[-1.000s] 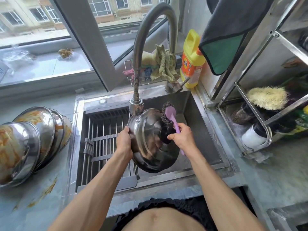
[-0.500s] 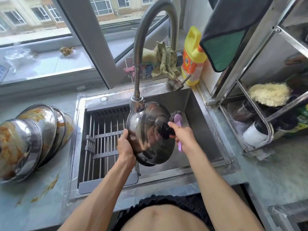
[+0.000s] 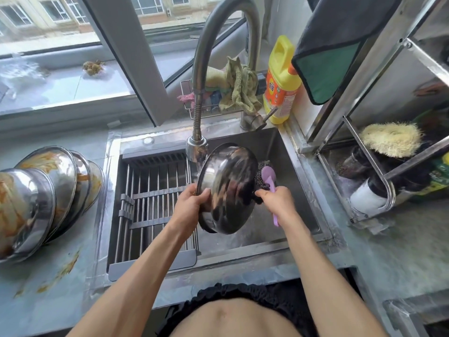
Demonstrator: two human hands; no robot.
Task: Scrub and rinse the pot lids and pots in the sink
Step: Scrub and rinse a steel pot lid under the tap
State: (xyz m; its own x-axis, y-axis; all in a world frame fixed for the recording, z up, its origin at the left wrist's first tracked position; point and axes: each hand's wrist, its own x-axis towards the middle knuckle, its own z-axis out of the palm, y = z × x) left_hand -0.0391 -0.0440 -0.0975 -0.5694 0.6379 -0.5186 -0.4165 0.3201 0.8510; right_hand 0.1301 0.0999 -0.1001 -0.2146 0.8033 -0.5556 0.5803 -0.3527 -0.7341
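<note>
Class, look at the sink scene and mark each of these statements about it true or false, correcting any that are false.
1. The left hand grips the rim of the steel lid. True.
2. The right hand holds a green sponge. False: it holds a purple-handled scrubbing brush.
3. The lid is held beside the faucet head. True.
4. The dirty steel bowls sit inside the sink. False: they are stacked on the counter to its left.
5. The yellow detergent bottle lies on its side. False: it stands upright behind the sink.
</note>
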